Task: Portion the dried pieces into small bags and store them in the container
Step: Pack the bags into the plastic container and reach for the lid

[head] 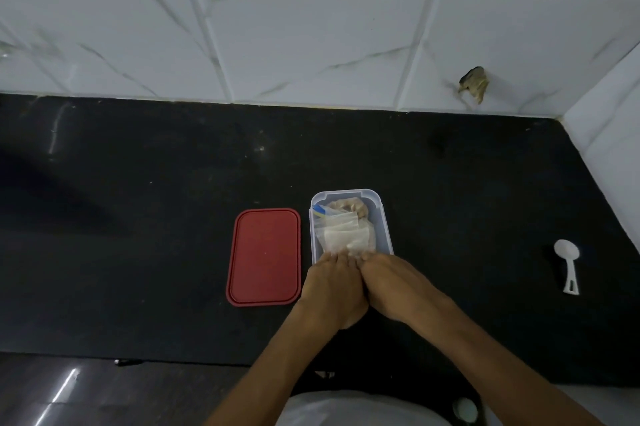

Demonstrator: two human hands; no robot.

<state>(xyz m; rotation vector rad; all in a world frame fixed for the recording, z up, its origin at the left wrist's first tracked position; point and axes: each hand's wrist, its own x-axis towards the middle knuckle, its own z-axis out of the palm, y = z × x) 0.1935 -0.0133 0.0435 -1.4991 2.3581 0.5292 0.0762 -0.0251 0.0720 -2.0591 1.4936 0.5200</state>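
storing step, i judge: my left hand (332, 287) and right hand (398, 287) sit side by side at the near end of the container (349, 192). the fingers stretch forward, fairly flat, with the tips pressing on the near edge of the top bag (346, 238); neither hand seems to grip anything. the bags lie stacked inside the container, which stands on the desk (138, 217) just right of the lid (265, 257), a narrow gap between them. portioning looks done, as no loose pieces show outside. next i should tuck the bags below the rim, then bring the lid across and press it down evenly along all four edges.

the container is clear rigid plastic, a rounded rectangle with a stepped rim. the bags are thin, crinkly clear film, one with a blue and yellow strip at its far left corner; pale brown dried pieces show through at the far end. the lid is matte red, flat with a raised border. a white plastic spoon (568, 262) lies well apart on the right. the desk is dark speckled stone.
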